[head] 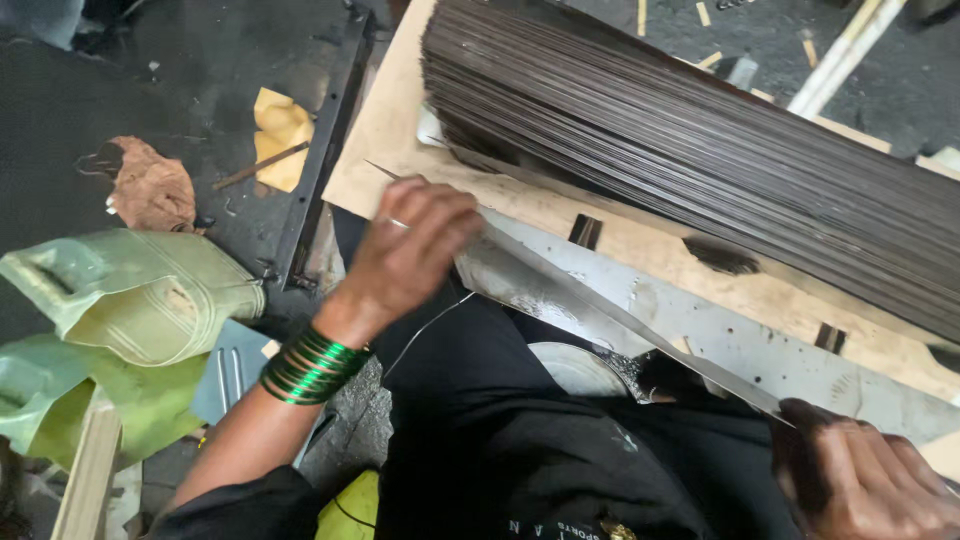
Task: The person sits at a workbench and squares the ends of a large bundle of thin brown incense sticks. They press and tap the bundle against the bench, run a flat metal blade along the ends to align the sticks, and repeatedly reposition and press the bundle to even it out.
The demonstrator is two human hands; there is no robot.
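Observation:
My left hand (410,250), with green bangles (312,366) on its wrist, rests on the near end of a long thin metal strip (600,318) and pinches it. My right hand (860,480), dark with grime, grips the strip's other end at the lower right. The strip lies diagonally over a grey metal plate (740,335). Behind it, a large stack of dark thin metal sheets (700,140) leans on a light wooden board (640,245).
A green plastic jug (130,295) and green bags lie at the left. A brown rag (150,190) and yellow paper (280,130) sit on the dark floor. A black metal bar (325,150) runs beside the board. My dark clothing (520,450) fills the lower middle.

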